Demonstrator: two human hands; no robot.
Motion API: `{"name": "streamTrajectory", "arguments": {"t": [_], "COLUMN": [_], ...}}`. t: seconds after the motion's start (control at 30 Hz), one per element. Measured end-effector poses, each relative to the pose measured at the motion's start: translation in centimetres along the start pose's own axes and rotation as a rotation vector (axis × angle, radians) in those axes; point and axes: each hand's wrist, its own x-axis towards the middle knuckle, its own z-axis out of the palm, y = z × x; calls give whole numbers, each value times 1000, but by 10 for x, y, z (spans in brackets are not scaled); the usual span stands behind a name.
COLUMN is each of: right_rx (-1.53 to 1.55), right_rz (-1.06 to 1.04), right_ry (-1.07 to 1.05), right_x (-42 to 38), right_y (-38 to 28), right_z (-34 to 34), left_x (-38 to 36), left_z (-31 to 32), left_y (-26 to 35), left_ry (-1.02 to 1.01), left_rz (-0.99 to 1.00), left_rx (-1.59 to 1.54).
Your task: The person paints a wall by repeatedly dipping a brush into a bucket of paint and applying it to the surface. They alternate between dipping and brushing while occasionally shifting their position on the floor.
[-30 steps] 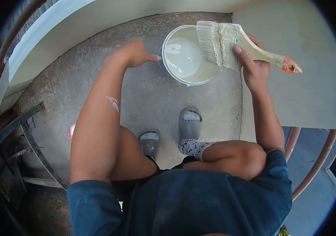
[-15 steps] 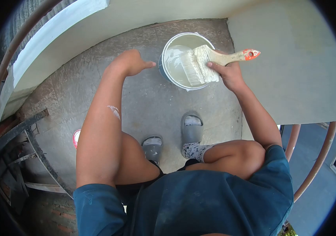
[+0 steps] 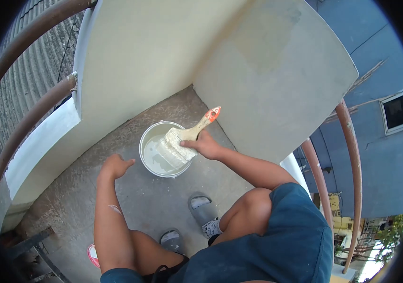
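Dipping my brush (image 3: 179, 144) in the paint bucket (image 3: 147, 137).
My right hand (image 3: 205, 144) squeezes the brush handle tight; my left hand (image 3: 115, 166) hangs loose and open beside the bucket on the floor (image 3: 140, 198).

The person is squatting, both bare arms reaching forward from short dark blue sleeves toward the middle of the frame. The right hand (image 3: 206, 145) is curling its fingers closed in a grip, knuckles up, forearm stretching back to the bent right knee at lower right. The left hand (image 3: 115, 166) is hanging free left of centre, fingers loosely bent, thumb pointing right.
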Motion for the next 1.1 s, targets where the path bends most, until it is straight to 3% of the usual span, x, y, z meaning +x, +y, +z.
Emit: {"name": "streamTrajectory", "arguments": {"t": [0.23,0.33,0.47,0.57,0.63,0.8,0.87,0.9,0.97,1.07,1.1], "right_rx": [488,393,45,-161,-486,-927,-1540,-1550,-1574,-1520,-1532], "right_rz": [-21,-34,-132,-305,-323,-434,-510,-500,-773,-761,-723], "right_ry": [-46,-13,213,431,648,900,970,965,1087,1103,1023], "right_x": [6,7,-8,-28,-45,-67,-73,-78,-83,-86,-84], "right_y": [-8,-26,-83,-124,-157,-212,-228,-234,-244,-233,-221], "right_z": [2,-9,-53,-97,-125,-186,-202,-204,-206,-196,-193], "left_x": [-2,-3,0,7,14,18,18,19,19,19,19], "left_z": [-4,-2,-5,1,4,-8,-9,-10,-7,-9,-9], "left_y": [-1,-7,-13,-18,-19,-13,-15,-18,-23,-28,-27], "left_ry": [24,33,-22,52,127,24,-6,6,4,92,118], "left_rz": [-10,5,-16,17,60,-4,1,-7,-15,-4,4], "left_rx": [-4,-5,-36,-49,-64,-66,-73,-73,-86,-126,-111]}}
